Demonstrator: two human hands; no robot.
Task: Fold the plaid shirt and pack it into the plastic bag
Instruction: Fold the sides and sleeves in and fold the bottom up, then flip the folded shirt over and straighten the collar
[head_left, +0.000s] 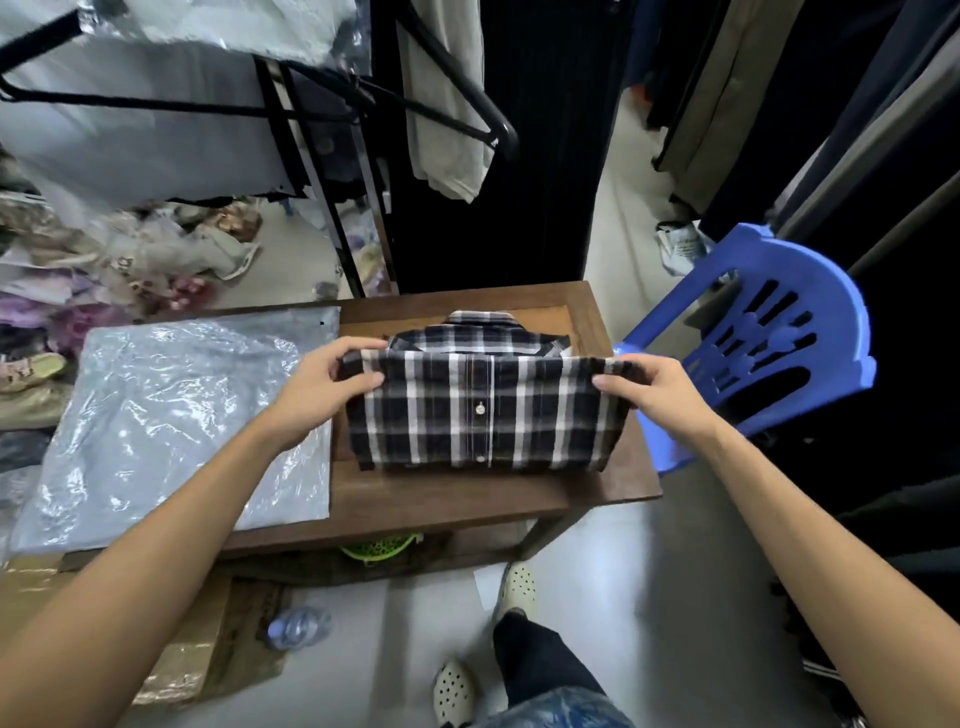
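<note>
The dark plaid shirt (483, 410) lies on the wooden table (441, 493), folded into a rectangle with its collar at the far side and its button placket facing up. My left hand (324, 384) pinches the upper left corner of the top fold. My right hand (652, 389) pinches the upper right corner. The folded-over layer is lifted a little between both hands. A clear plastic bag (171, 431) lies flat on the table's left part, just left of the shirt.
A blue plastic chair (769, 332) stands right of the table. Clothes racks with hanging garments (447, 104) rise behind it. A heap of clothes (104, 270) lies at the left. A water bottle (298, 626) and cardboard (202, 639) lie on the floor.
</note>
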